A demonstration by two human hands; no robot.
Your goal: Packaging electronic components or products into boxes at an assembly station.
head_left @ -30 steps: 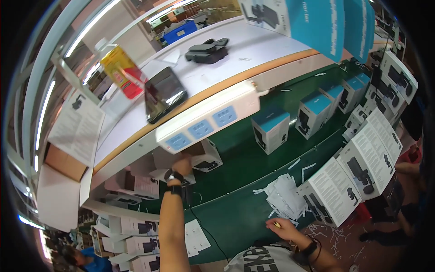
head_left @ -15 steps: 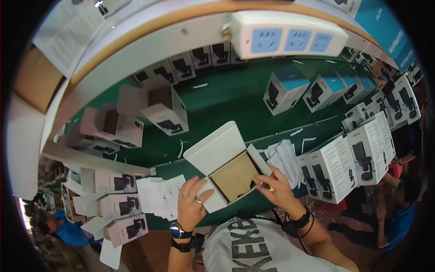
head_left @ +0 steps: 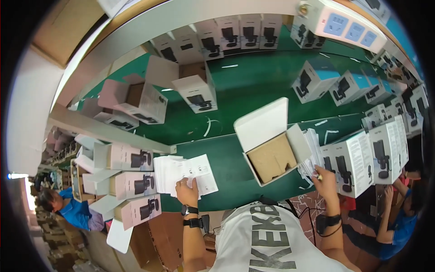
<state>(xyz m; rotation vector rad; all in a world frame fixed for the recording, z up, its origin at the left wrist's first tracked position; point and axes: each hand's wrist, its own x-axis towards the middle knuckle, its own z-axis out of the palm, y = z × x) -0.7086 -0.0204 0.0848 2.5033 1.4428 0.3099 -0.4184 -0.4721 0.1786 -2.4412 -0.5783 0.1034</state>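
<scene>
An open white box [head_left: 290,136] with its lid flap raised stands on the green bench, a brown cardboard insert [head_left: 271,158] inside it. Left of the box, my left hand [head_left: 187,192] rests on white printed leaflets [head_left: 199,168], thumb and fingers apart. The top leaflet sticks out to the right of the pile. My right hand [head_left: 325,185] is right of the box, beside a pile of folded white papers [head_left: 311,152]. Its fingers are closed round a small yellow-tipped object, too small to name. Whether that hand touches the papers, I cannot tell.
Open microphone boxes [head_left: 131,158] are stacked at the left, with more open boxes [head_left: 195,93] on the far bench. Closed boxes [head_left: 346,163] stand at the right. A power strip [head_left: 349,27] hangs from the upper frame. Two people in blue sit at either side.
My left hand has left the box and come down on the leaflets. The right hand has moved off the box toward the folded papers. The whole view has shifted.
</scene>
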